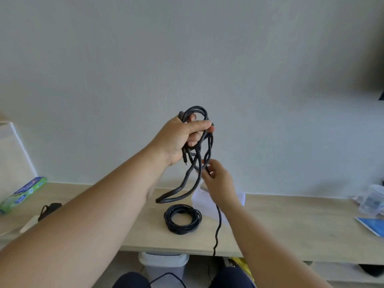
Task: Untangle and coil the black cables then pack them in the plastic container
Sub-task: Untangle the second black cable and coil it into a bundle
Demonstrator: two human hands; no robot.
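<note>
Left hand (pixel 182 136) is gripping a loose bundle of black cable (pixel 198 146) raised over the wooden desk (pixel 291 221). Right hand (pixel 218 181) is pinching 1 strand below it, with the tail hanging past the desk edge. 1 coiled cable (pixel 182 219) is lying flat on the desk, a white paper (pixel 204 201) just beside it.

Matt cable (pixel 160 200), pale wood table (pixel 291 221)
The cable is looking rubbery and dull; the table is showing smooth, light grain.
</note>
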